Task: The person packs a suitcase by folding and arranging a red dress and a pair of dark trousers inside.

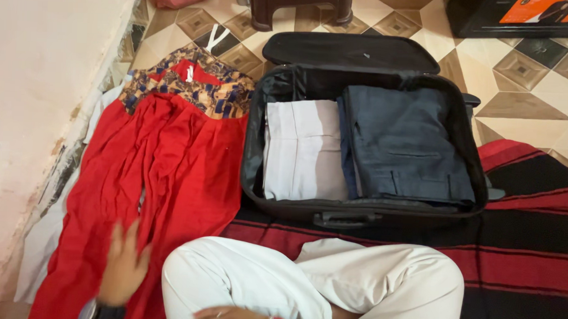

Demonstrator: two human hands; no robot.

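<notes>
My left hand (124,265) lies flat, fingers spread and blurred, on a long red dress (164,174) spread on the floor at the left. The dress has a patterned brown and blue yoke at its far end. My right hand (225,316) rests on my knee at the bottom edge; it wears a ring and a bangle, and only part of it shows. An open black suitcase (252,146) sits ahead of my crossed legs in white trousers. Inside lie folded pale trousers (303,147) on the left and folded dark blue trousers (404,145) on the right.
A red and black striped blanket (526,250) covers the floor under me and the suitcase. A wall (34,107) runs along the left. A dark plastic stool (300,6) stands at the back. A black box with an orange picture (522,17) lies at the far right.
</notes>
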